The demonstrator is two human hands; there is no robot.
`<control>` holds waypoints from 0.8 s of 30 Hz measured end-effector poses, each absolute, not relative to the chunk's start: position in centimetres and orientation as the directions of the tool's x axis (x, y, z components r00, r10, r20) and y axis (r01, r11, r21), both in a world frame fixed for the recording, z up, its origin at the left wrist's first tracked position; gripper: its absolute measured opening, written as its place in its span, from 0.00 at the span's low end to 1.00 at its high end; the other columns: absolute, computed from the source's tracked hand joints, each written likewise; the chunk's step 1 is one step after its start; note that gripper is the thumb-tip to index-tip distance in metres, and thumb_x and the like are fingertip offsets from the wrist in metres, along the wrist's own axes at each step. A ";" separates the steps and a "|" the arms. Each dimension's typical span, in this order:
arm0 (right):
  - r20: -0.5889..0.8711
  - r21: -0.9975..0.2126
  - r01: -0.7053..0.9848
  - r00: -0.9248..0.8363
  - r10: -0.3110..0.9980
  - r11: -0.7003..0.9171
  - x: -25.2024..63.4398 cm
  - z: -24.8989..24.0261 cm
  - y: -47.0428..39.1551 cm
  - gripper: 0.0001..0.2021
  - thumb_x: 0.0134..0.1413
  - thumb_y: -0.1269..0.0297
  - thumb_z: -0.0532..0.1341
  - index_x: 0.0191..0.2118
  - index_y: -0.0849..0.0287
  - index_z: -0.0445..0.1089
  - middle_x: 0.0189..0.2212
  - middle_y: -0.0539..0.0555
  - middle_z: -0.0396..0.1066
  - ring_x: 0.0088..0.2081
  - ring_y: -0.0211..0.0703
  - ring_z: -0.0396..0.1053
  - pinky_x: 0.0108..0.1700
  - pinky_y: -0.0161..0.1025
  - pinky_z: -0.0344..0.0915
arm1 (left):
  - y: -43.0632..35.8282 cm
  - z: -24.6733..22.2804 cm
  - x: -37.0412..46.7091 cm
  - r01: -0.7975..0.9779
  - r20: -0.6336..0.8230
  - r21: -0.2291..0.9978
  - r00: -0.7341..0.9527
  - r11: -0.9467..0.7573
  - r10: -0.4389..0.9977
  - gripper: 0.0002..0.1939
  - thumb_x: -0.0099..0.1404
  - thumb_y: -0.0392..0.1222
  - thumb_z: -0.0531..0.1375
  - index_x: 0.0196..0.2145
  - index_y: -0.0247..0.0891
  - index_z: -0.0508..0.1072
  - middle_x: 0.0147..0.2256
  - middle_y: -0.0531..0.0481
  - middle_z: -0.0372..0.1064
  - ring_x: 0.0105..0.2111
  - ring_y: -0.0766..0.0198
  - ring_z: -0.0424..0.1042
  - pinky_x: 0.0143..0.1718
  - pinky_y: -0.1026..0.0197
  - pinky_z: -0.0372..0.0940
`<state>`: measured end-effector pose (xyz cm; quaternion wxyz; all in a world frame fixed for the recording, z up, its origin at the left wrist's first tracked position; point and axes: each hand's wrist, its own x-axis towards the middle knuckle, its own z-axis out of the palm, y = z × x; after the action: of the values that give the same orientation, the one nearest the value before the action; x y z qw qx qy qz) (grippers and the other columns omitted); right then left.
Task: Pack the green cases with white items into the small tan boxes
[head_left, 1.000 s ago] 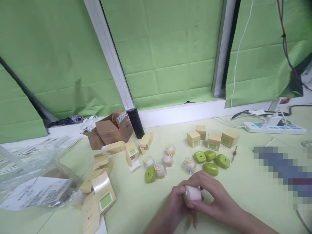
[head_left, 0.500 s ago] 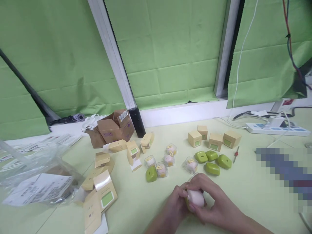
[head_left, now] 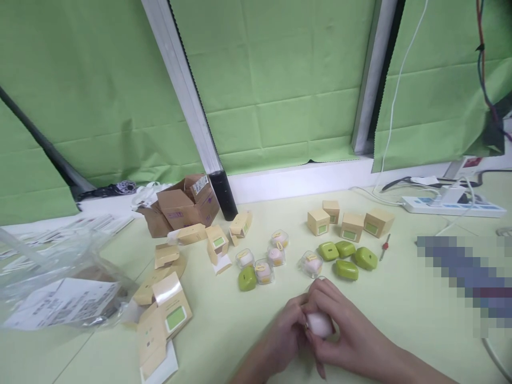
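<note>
At the front of the table both hands are closed around a small, pale pink rounded case. My left hand grips its left side, and my right hand curls over the top and right. The fingers hide much of the case. Just beyond my right hand lies a similar pink case in a clear cover. Several more pink cases, one a pink case with a yellow loop, sit to the left beside a green rounded case. Several green cases lie to the right.
Behind the green cases stand several small beige boxes. A thin tool with a red part lies right of them. Opened beige packaging, a brown carton, a black cylinder and a plastic bag occupy the left; a power strip sits back right.
The view has shifted slightly. My fingers have closed further over the pink case, and less of it shows now. The other things on the table stay where they were.
</note>
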<state>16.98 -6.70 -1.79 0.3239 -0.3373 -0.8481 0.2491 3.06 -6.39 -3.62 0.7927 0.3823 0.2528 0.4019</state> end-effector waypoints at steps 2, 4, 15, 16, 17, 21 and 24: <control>0.373 -0.642 0.417 -0.564 0.737 0.643 16.9 -1.7 -6.7 0.13 0.38 0.81 0.55 0.29 0.55 0.56 0.29 0.48 0.61 0.34 0.42 0.60 0.34 0.38 0.60 | -6.3 -3.5 3.1 -0.443 -0.082 0.815 0.550 0.374 0.831 0.09 0.44 0.34 0.51 0.27 0.35 0.66 0.23 0.54 0.57 0.20 0.67 0.62 0.12 0.66 0.62; 0.372 -0.632 0.423 -0.570 0.733 0.649 16.9 -1.5 -6.7 0.13 0.37 0.81 0.55 0.28 0.55 0.56 0.29 0.48 0.61 0.33 0.42 0.59 0.33 0.38 0.59 | -6.3 -3.3 3.0 -0.440 -0.085 0.817 0.548 0.373 0.832 0.10 0.43 0.33 0.51 0.27 0.34 0.66 0.23 0.53 0.58 0.21 0.67 0.63 0.12 0.66 0.64; 0.286 -0.649 0.441 -0.615 0.735 0.621 17.6 -0.7 -6.5 0.10 0.41 0.77 0.58 0.29 0.55 0.59 0.30 0.48 0.60 0.33 0.40 0.61 0.31 0.35 0.60 | -6.2 -3.7 2.5 -0.382 -0.107 0.827 0.613 0.412 0.783 0.11 0.44 0.32 0.51 0.28 0.34 0.67 0.23 0.52 0.62 0.20 0.66 0.66 0.14 0.65 0.66; 0.283 -0.661 0.416 -0.632 0.721 0.624 17.7 -0.6 -6.4 0.10 0.43 0.76 0.59 0.30 0.55 0.60 0.31 0.49 0.61 0.34 0.40 0.61 0.32 0.36 0.61 | -6.2 -3.8 2.5 -0.383 -0.108 0.827 0.610 0.412 0.785 0.12 0.44 0.32 0.51 0.29 0.34 0.68 0.24 0.51 0.63 0.20 0.66 0.66 0.14 0.65 0.66; 0.282 -0.673 0.394 -0.646 0.709 0.626 17.8 -0.5 -6.3 0.09 0.44 0.75 0.60 0.31 0.55 0.61 0.31 0.49 0.61 0.34 0.41 0.62 0.33 0.36 0.61 | -6.2 -3.8 2.4 -0.387 -0.112 0.823 0.608 0.417 0.786 0.13 0.44 0.32 0.50 0.29 0.33 0.69 0.25 0.50 0.64 0.21 0.66 0.66 0.14 0.65 0.66; 0.289 -0.704 0.349 -0.655 0.699 0.618 18.0 -0.7 -6.1 0.08 0.47 0.72 0.62 0.34 0.54 0.65 0.33 0.50 0.62 0.36 0.41 0.63 0.35 0.37 0.63 | -6.2 -4.1 2.2 -0.414 -0.119 0.792 0.617 0.449 0.778 0.14 0.46 0.34 0.50 0.31 0.32 0.70 0.26 0.47 0.66 0.23 0.63 0.67 0.15 0.66 0.65; 0.309 -0.721 0.341 -0.621 0.721 0.603 18.0 -1.0 -6.0 0.11 0.45 0.71 0.63 0.38 0.53 0.66 0.35 0.51 0.63 0.38 0.43 0.64 0.38 0.39 0.64 | -6.2 -4.4 2.2 -0.438 -0.097 0.784 0.613 0.440 0.784 0.14 0.49 0.36 0.51 0.34 0.32 0.70 0.27 0.45 0.66 0.26 0.61 0.68 0.17 0.65 0.66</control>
<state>18.05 -5.98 -1.05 0.3007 -0.3149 -0.8433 0.3152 2.19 -6.21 -4.37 0.8164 0.3742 0.2312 0.3742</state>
